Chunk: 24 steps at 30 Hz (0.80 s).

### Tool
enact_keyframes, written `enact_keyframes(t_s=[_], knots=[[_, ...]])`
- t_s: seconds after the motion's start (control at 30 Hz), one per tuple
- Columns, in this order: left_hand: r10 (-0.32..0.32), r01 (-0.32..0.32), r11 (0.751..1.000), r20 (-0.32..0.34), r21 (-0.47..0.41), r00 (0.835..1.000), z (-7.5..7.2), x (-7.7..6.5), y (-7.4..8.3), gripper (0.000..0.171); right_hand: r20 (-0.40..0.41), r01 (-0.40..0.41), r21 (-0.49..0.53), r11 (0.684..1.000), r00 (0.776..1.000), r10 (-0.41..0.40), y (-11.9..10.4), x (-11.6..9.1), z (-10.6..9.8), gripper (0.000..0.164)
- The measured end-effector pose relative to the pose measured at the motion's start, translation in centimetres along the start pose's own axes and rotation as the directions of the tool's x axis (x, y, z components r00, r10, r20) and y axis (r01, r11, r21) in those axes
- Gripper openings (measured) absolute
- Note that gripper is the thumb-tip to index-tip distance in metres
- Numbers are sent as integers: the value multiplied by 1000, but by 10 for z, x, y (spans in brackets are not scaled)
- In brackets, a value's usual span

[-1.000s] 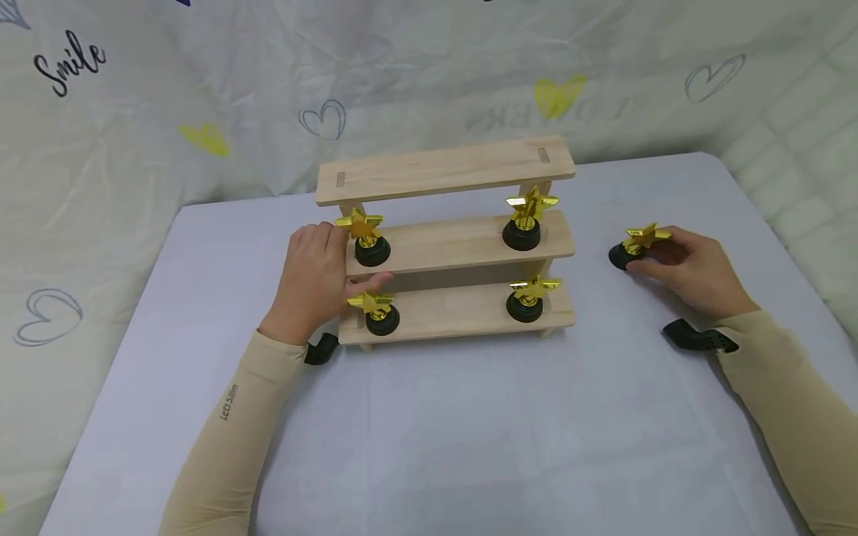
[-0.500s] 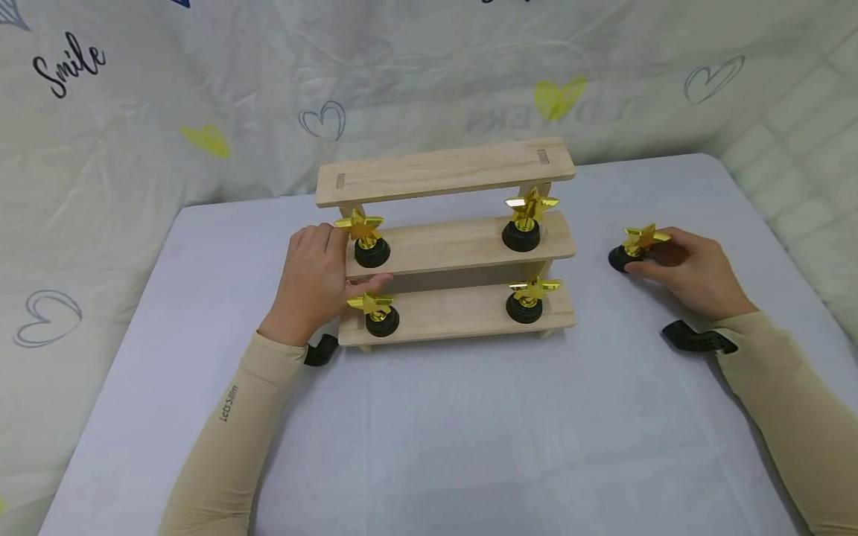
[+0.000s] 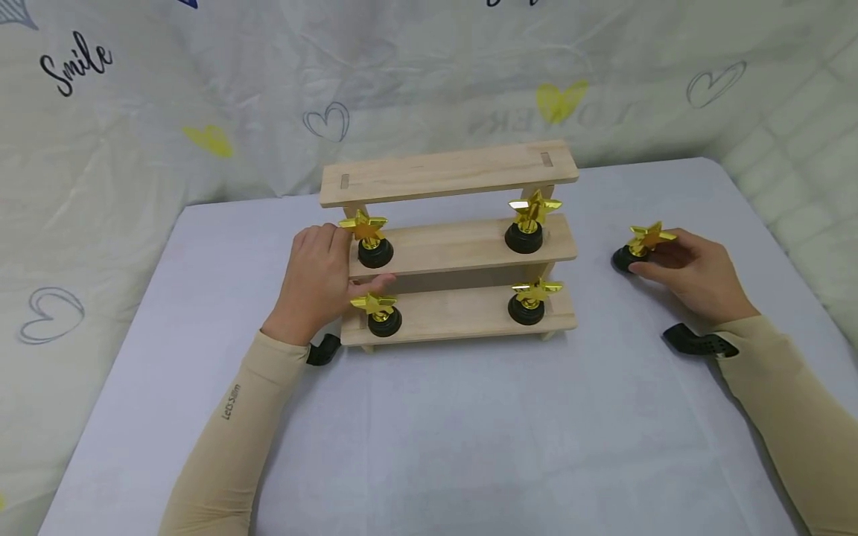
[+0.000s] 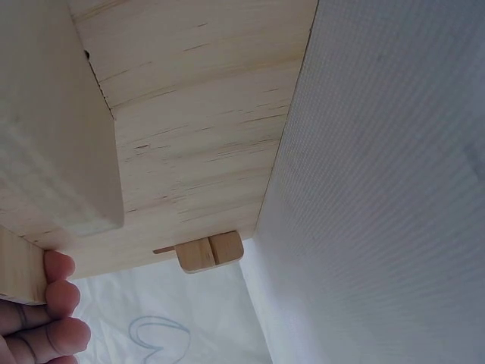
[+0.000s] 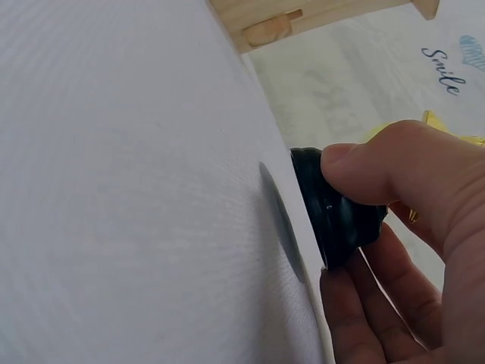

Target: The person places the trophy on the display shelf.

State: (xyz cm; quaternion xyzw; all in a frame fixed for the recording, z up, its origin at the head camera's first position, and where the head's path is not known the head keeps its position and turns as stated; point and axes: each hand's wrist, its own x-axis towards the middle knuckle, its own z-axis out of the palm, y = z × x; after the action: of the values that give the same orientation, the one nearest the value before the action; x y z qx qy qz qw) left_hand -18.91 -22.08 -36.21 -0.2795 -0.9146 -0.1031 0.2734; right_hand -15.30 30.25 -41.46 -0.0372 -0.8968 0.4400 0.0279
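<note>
At the left end of a wooden shelf rack [image 3: 462, 246] my left hand [image 3: 315, 275] grips the middle board, thumb in front. In the left wrist view, fingertips [image 4: 64, 299] curl at the wood's edge. My right hand [image 3: 697, 272] pinches a small star trophy [image 3: 633, 253], gold with a black base, to the right of the rack. Its base [image 5: 333, 205] stays between thumb and fingers, close to the tabletop, in the right wrist view. Two like trophies, left [image 3: 374, 249] and right [image 3: 526, 231], stand on the middle board; another pair, left [image 3: 383, 318] and right [image 3: 528, 307], on the lowest.
A white cloth covers the table [image 3: 469, 432]. Behind it hangs a pale printed backdrop [image 3: 415, 82] with hearts and lettering. The rack's top board [image 3: 449, 173] overhangs the two lower ones.
</note>
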Motion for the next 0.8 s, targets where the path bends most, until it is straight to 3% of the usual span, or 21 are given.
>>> enact_keyframes(t_s=[0.27, 0.47, 0.8], knots=[[20, -20, 1000, -16, -5, 1000, 1, 2, 2, 75, -27, 14, 11, 1000, 1000, -14, -1, -2, -3, 44], [34, -34, 999, -22, 2, 999, 2, 4, 3, 77, -39, 62, 112, 992, 998, -58, -6, 0, -9, 40], [22, -22, 1000, -36, 6, 999, 1, 1, 1, 82, -57, 167, 194, 967, 986, -159, -45, 7, -17, 39]])
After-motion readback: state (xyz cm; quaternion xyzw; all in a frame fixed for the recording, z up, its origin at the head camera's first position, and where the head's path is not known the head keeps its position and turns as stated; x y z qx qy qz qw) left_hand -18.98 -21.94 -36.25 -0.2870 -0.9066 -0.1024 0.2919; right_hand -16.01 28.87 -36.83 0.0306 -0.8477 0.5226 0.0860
